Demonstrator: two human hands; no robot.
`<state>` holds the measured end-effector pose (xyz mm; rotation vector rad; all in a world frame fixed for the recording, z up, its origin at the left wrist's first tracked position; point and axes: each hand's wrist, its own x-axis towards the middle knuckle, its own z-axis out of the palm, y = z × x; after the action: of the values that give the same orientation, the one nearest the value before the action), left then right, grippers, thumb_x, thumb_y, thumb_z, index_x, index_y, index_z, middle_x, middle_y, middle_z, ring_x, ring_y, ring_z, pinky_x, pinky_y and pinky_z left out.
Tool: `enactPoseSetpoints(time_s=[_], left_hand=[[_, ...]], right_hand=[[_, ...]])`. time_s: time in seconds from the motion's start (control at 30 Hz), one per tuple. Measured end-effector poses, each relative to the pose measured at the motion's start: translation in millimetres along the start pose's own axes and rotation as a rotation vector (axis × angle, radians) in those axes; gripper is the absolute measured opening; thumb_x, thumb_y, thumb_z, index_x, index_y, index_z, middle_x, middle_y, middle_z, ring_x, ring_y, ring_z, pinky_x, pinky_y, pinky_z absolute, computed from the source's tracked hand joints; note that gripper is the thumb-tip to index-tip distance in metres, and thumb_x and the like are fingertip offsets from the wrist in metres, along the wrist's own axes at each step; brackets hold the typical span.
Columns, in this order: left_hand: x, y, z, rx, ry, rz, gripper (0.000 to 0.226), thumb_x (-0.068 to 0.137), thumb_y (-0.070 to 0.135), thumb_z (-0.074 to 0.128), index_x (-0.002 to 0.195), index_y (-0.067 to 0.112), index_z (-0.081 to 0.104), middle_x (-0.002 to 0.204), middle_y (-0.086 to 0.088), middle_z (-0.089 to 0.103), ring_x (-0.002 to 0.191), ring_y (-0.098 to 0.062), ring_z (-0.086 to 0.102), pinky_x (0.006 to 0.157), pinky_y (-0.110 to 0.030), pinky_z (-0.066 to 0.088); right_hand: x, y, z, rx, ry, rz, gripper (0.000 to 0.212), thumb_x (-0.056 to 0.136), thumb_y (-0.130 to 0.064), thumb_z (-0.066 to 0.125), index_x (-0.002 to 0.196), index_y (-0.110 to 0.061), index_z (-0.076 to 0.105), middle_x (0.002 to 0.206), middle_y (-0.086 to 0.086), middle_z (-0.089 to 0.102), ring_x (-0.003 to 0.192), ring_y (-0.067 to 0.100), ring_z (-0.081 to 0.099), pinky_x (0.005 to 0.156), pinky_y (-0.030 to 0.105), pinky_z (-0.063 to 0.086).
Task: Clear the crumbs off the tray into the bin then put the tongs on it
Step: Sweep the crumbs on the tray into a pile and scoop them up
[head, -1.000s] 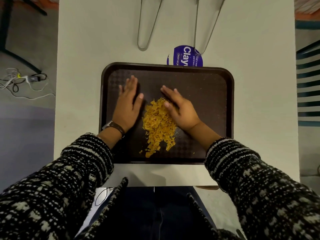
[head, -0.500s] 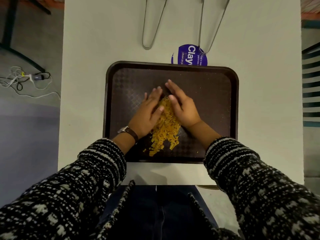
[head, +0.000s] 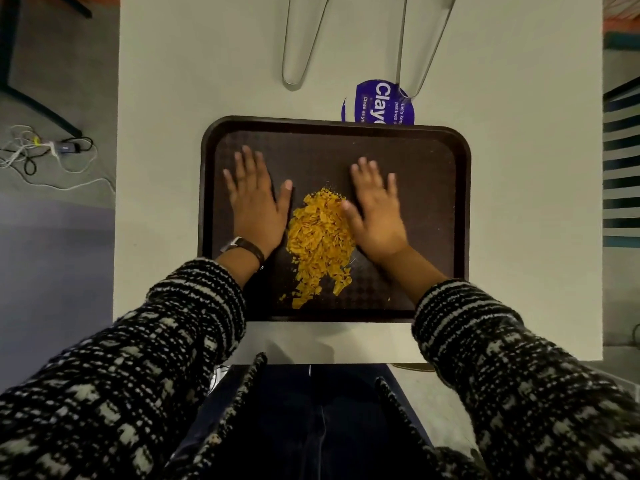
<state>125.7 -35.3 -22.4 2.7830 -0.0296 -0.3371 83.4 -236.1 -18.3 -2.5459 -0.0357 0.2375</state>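
Resting flat on tray [head: 460, 202]: both hands [head: 254, 202] [head: 377, 211] open, flanking crumbs [head: 318, 237].

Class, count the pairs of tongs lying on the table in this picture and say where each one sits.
2. One pair of tongs lies beyond the tray, left of centre; the other lies to its right, its closed end on the purple sticker. Both run past the top edge.

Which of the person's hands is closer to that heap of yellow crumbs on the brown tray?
The right hand: its thumb side touches the heap of yellow crumbs on the brown tray. The left hand lies flat just left of the heap, with a narrow gap between them.
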Motion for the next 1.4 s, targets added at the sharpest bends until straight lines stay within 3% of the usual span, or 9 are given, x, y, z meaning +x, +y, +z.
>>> enactPoseSetpoints(time_s=[0.17, 0.33, 0.57, 0.7, 0.8, 0.9, 1.07, 1.23, 1.4], left_hand=[[-26, 32, -5, -0.424, -0.276, 0.382, 0.059, 0.097, 0.041, 0.020, 0.147, 0.009, 0.014, 0.156, -0.008, 0.012, 0.145, -0.016, 0.005, 0.116, -0.024, -0.009], [-13, 9, -18, -0.480, -0.062, 0.263, 0.051, 0.099, 0.026, 0.028, 0.147, 0.011, 0.017, 0.156, -0.006, 0.015, 0.143, -0.012, 0.007, 0.112, -0.012, -0.011], [14, -30, -22, -0.171, -0.095, 0.164, 0.058, 0.099, 0.029, 0.027, 0.146, 0.000, 0.008, 0.156, -0.017, 0.003, 0.145, -0.027, -0.003, 0.114, -0.038, -0.010], [14, -32, -22, -0.173, -0.108, 0.173, 0.058, 0.099, 0.029, 0.026, 0.147, 0.001, 0.007, 0.157, -0.016, 0.001, 0.145, -0.026, -0.005, 0.114, -0.039, -0.013], [15, -34, -24, -0.228, -0.115, 0.185, 0.059, 0.099, 0.030, 0.026, 0.147, 0.001, 0.006, 0.157, -0.016, 0.000, 0.145, -0.026, -0.006, 0.114, -0.038, -0.014], [13, -37, -27, -0.292, -0.154, 0.211, 0.068, 0.095, 0.040, 0.026, 0.147, 0.003, 0.003, 0.157, -0.014, -0.002, 0.145, -0.023, -0.008, 0.113, -0.035, -0.015], [-14, -47, -37, -0.050, -0.333, 0.557, 0.113, 0.071, 0.081, 0.032, 0.146, 0.009, -0.012, 0.153, -0.005, -0.020, 0.141, -0.014, -0.021, 0.110, -0.026, -0.026], [-51, -59, -35, 0.176, -0.463, 0.686, 0.139, 0.052, 0.088, 0.050, 0.140, 0.014, -0.029, 0.148, -0.002, -0.035, 0.138, -0.015, -0.032, 0.108, -0.034, -0.031], [-69, -68, -32, 0.226, -0.463, 0.602, 0.143, 0.046, 0.090, 0.047, 0.137, 0.014, -0.034, 0.149, -0.006, -0.032, 0.136, -0.015, -0.035, 0.107, -0.037, -0.032]], right_hand=[[-7, -16, 1, 0.455, -0.027, 0.002, 0.058, 0.095, -0.049, 0.030, 0.147, -0.025, 0.023, 0.149, 0.003, 0.039, 0.141, 0.024, 0.029, 0.118, 0.030, 0.013], [12, 20, -24, 0.283, 0.211, 0.199, 0.055, 0.098, -0.040, 0.027, 0.147, -0.015, 0.025, 0.154, 0.006, 0.028, 0.146, 0.022, 0.011, 0.118, 0.033, -0.003], [32, -12, 3, 0.082, 0.002, -0.059, 0.065, 0.094, -0.047, 0.027, 0.147, -0.010, 0.022, 0.155, 0.011, 0.024, 0.146, 0.022, 0.011, 0.118, 0.045, -0.005], [17, -37, 11, 0.317, -0.162, -0.193, 0.067, 0.095, -0.050, 0.028, 0.147, -0.007, 0.023, 0.148, 0.011, 0.039, 0.141, 0.018, 0.028, 0.120, 0.037, 0.003], [-2, -32, 1, 0.429, -0.086, -0.127, 0.063, 0.095, -0.047, 0.034, 0.145, -0.008, 0.029, 0.146, 0.011, 0.042, 0.137, 0.016, 0.036, 0.120, 0.032, 0.009], [-34, -8, -15, 0.228, -0.035, -0.124, 0.071, 0.091, -0.056, 0.035, 0.146, -0.010, 0.028, 0.153, 0.010, 0.030, 0.145, 0.020, 0.018, 0.121, 0.038, 0.004], [-91, 37, -24, -0.253, -0.286, -0.223, 0.106, 0.073, -0.076, 0.048, 0.150, -0.013, 0.010, 0.159, 0.008, 0.000, 0.147, 0.021, -0.008, 0.115, 0.055, -0.011], [-94, 43, -26, -0.435, -0.359, -0.244, 0.114, 0.069, -0.084, 0.039, 0.150, -0.013, 0.001, 0.158, 0.011, -0.005, 0.146, 0.024, -0.009, 0.112, 0.060, -0.012], [-77, 28, -19, -0.464, -0.326, -0.315, 0.112, 0.071, -0.083, 0.039, 0.150, -0.010, 0.006, 0.157, 0.015, -0.001, 0.146, 0.026, -0.003, 0.110, 0.061, -0.014]])
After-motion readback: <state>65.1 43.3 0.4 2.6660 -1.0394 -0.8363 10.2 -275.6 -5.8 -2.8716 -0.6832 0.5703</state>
